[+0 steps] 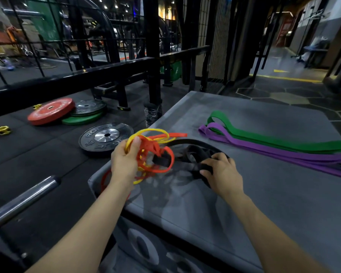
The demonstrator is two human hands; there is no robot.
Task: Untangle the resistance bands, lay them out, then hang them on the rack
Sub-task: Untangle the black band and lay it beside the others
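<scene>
My left hand (124,162) grips the tangled yellow band (146,133) and orange band (156,152); my right hand (222,174) grips the black band (193,143) on the grey box (264,203).

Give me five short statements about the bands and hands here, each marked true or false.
1. The green band and purple band lie side by side on the grey pad. True.
2. The left hand is empty. False: it grips the yellow band and orange band.
3. The right hand holds the black band. True.
4. Yellow, orange and black bands are already separated. False: they are tangled together.
5. The purple band hangs on a rack. False: it lies on the pad.
</scene>
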